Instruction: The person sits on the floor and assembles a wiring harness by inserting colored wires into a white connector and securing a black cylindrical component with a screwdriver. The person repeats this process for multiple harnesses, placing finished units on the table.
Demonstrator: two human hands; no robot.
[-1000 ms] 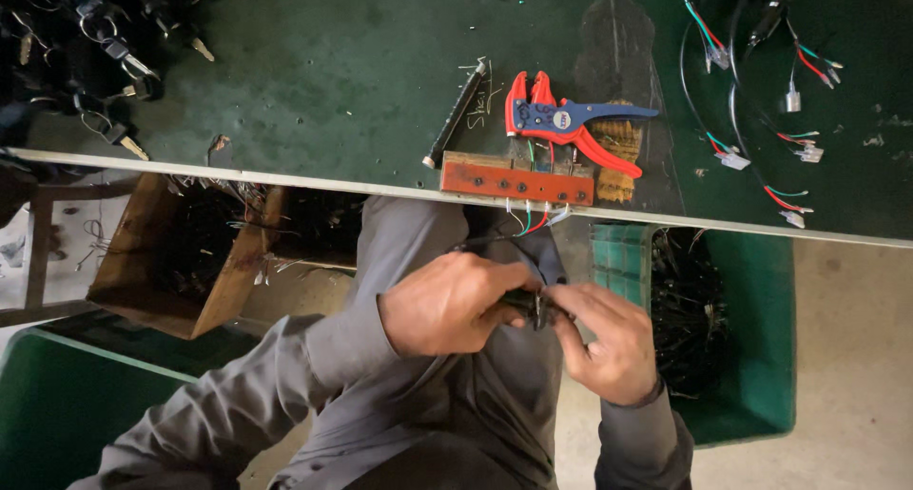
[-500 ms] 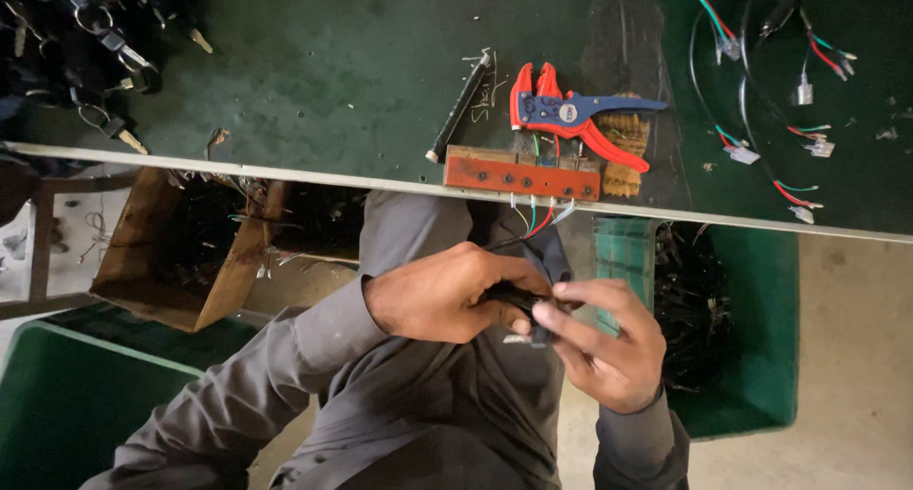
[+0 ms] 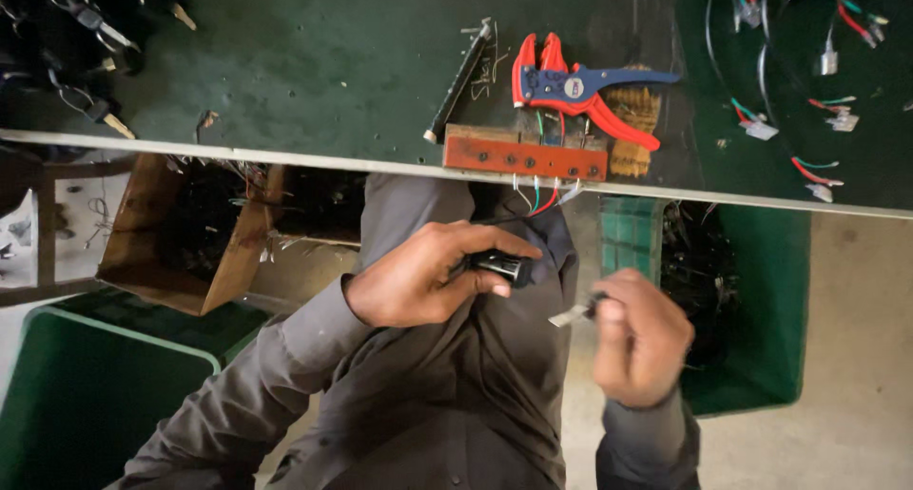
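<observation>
Dark green desk fills the top of my view. Its pale front edge runs across the frame, and the work goes on below it, over the lap.

- Under the desk: a green crate on the right, a cardboard box on the left, both full of dark tangled parts. They look placed for an easy reach down. A green bin sits lower left.
- On the desk edge: an orange-red block with thin coloured wires hanging off its front, just above the hands. Behind it lie a red-and-blue wire stripper, a wire brush and a black rod.
- Far right: loose wire leads with small plugs, well apart from the hands.

Left hand: fingers curled fully round a black cylindrical part, whose end sticks out past the thumb toward the other hand. I judge the grip steadies it.

Right hand: fingers closed in a loose fist, pinching a small metal tab. The tab points at the black part, near it but not touching.
</observation>
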